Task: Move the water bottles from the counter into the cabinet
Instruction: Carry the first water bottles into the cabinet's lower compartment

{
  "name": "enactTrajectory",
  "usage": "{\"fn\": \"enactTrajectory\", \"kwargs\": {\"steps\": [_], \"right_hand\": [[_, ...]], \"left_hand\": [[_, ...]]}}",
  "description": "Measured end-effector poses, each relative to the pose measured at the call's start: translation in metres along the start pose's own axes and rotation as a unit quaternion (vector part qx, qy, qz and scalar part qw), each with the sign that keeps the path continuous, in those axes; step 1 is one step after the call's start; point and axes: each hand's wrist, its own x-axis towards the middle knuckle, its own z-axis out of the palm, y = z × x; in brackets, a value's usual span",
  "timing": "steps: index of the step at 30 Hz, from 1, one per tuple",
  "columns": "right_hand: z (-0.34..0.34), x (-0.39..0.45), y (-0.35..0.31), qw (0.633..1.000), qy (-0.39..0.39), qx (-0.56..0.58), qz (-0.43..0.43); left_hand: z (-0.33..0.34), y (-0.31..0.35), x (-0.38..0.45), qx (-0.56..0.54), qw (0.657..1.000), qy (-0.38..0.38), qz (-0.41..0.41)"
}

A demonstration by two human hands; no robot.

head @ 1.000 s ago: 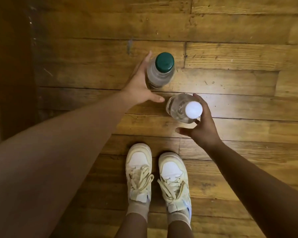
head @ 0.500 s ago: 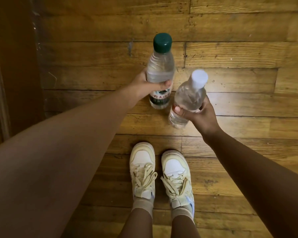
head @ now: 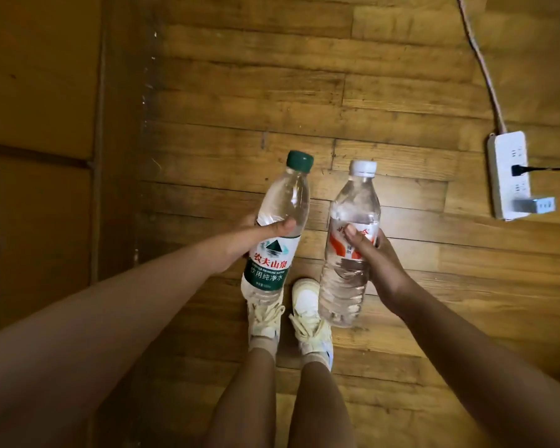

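Head view: each hand (left (head: 256,232), right (head: 374,250)) grips one upright water bottle (green-capped (head: 280,221), white-capped (head: 353,227)).

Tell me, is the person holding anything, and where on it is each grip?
Yes. The left hand grips the green-capped bottle around its middle, just above the label. The right hand grips the white-capped bottle mid-body, over its red label.

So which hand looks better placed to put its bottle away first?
Probably the left hand: it grips the green-capped bottle nearest the wooden panel at left, possibly the cabinet. The right hand holds the white-capped bottle farther away.
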Motion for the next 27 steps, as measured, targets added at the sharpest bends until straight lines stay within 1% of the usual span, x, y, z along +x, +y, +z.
{"fn": "enactTrajectory", "kwargs": {"steps": [3,6,8,13,17,19,21,24,27], "right_hand": [[0.009,-0.046,-0.025,1.000,-0.010,0.003,0.013],[0.019,-0.093,-0.050,1.000,-0.013,-0.003,0.028],[0.025,-0.123,-0.067,0.999,-0.023,0.014,0.037],[0.041,-0.186,-0.108,0.998,-0.058,-0.009,0.033],[0.055,-0.230,-0.142,0.996,-0.081,-0.023,0.014],[0.065,-0.249,-0.156,0.996,-0.087,-0.028,-0.002],[0.077,-0.268,-0.171,0.994,-0.102,-0.033,-0.019],[0.101,-0.298,-0.192,0.988,-0.134,-0.050,-0.055],[0.127,-0.324,-0.208,0.979,-0.174,-0.068,-0.075]], "left_hand": [[0.008,0.006,-0.054,-0.016,1.000,0.009,-0.005],[0.019,0.009,-0.105,-0.059,0.998,0.036,-0.006],[0.029,0.015,-0.140,-0.086,0.996,0.033,-0.008],[0.049,0.031,-0.219,-0.119,0.992,0.032,0.022],[0.059,0.032,-0.277,-0.179,0.981,0.061,0.053],[0.062,0.029,-0.303,-0.221,0.968,0.086,0.085],[0.065,0.022,-0.329,-0.275,0.947,0.121,0.109],[0.068,0.010,-0.371,-0.348,0.909,0.169,0.152],[0.068,-0.001,-0.412,-0.411,0.864,0.224,0.186]]}}
